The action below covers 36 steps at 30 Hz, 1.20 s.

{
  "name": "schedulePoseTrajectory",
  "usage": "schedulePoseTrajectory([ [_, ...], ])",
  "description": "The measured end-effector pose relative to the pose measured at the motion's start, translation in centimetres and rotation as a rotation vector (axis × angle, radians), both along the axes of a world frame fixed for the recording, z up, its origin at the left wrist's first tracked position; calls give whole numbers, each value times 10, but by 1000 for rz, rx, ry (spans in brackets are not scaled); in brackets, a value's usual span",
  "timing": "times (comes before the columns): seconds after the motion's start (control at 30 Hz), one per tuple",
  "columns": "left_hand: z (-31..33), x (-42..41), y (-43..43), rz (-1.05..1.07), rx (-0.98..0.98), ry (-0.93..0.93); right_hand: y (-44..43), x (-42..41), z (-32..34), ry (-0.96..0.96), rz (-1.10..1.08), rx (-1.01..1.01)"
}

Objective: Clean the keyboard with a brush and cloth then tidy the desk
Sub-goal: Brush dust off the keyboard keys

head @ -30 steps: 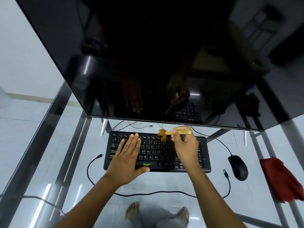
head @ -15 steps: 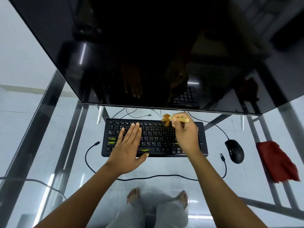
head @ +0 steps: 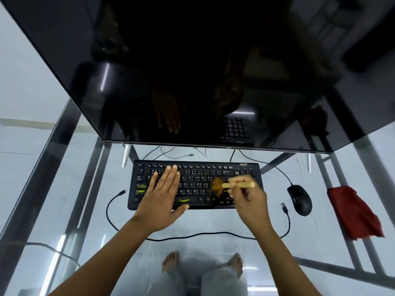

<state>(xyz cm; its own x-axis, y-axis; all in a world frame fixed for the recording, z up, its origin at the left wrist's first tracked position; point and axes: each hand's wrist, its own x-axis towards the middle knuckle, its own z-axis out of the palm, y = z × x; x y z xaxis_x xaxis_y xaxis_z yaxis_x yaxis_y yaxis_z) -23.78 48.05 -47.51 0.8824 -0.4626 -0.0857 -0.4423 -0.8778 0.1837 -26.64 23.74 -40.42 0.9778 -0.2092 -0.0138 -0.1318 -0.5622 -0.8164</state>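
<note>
A black keyboard [head: 198, 169] lies on the glass desk [head: 89, 212] below the monitor. My left hand [head: 161, 197] rests flat on the keyboard's left half, fingers straight. My right hand [head: 250, 199] pinches a small brush [head: 237, 185] with a pale wooden handle; its brown bristles touch the keys right of centre. A red cloth [head: 354, 212] lies crumpled at the desk's right side, apart from both hands.
A large dark monitor [head: 192, 67] overhangs the back of the desk. A black mouse [head: 299, 199] sits right of the keyboard. A loose black cable [head: 192, 236] loops in front of the keyboard. Feet show through the glass.
My right hand has drawn the brush from the keyboard's top row down toward its lower right keys. My left hand has stayed flat on the left half.
</note>
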Motion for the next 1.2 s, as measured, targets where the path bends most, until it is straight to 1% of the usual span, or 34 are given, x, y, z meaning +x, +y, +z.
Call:
schedulePoseTrajectory([
  [0.03,0,0,0,-3,0,1,-2,-1,1,67,25,47],
  [0.07,0,1,0,-4,-1,6,-1,-1,0,157,100,96],
  [0.1,0,1,1,-3,-5,8,1,-2,-1,204,173,83],
  [0.13,-1,0,1,-2,-6,10,2,0,-1,205,180,50],
  [0.2,0,0,1,-3,-1,16,6,9,2,43,46,-9],
  [0.23,0,1,1,-4,4,17,7,15,5,-12,-18,-2],
  [0.27,1,1,0,-6,8,22,10,22,8,-19,-36,69],
  [0.3,1,2,0,-8,11,28,14,28,11,34,2,123],
  [0.33,1,2,0,-8,13,38,21,34,10,126,94,178],
  [0.37,1,1,1,-5,13,43,28,36,11,204,174,148],
  [0.4,1,1,1,-3,12,45,33,39,8,213,205,80],
  [0.43,2,1,1,-2,11,44,38,42,7,159,169,22],
  [0.47,2,1,1,-1,11,44,40,47,6,86,92,7],
  [0.5,2,1,0,2,10,44,41,51,8,50,41,37],
  [0.53,3,1,0,6,6,50,40,54,8,53,34,103],
  [0.6,3,1,0,16,-4,67,39,58,11,198,115,218],
  [0.63,4,1,-1,24,-13,73,36,57,13,245,126,176],
  [0.67,6,1,-3,36,-33,79,29,57,10,216,84,136],
  [0.7,7,1,-5,50,-60,94,23,57,11,137,-7,65],
  [0.73,10,1,-8,66,-85,115,16,57,11,65,-97,47],
  [0.77,12,1,-12,77,-104,130,8,56,11,38,-128,69],
  [0.8,15,1,-16,80,-118,134,3,55,10,61,-102,132],
  [0.83,16,2,-21,80,-131,133,1,53,9,125,-21,179],
  [0.87,17,2,-27,73,-140,134,-1,50,9,189,46,185],
  [0.9,18,3,-33,60,-140,140,-4,47,7,201,66,96],
  [0.97,19,7,-49,21,-125,152,-10,44,4,80,-63,-35],
  [1.0,21,10,-57,4,-115,156,-15,44,3,30,-139,-40],
  [1.03,22,13,-65,-8,-100,163,-19,42,4,8,-163,5],
  [1.07,24,16,-71,-7,-81,177,-21,41,4,37,-150,68],
  [1.1,25,19,-76,7,-57,195,-21,40,2,80,-93,118],
  [1.13,26,21,-80,31,-33,215,-21,38,2,109,-61,112],
  [1.2,26,25,-83,66,1,251,-26,35,-1,40,-99,1],
])
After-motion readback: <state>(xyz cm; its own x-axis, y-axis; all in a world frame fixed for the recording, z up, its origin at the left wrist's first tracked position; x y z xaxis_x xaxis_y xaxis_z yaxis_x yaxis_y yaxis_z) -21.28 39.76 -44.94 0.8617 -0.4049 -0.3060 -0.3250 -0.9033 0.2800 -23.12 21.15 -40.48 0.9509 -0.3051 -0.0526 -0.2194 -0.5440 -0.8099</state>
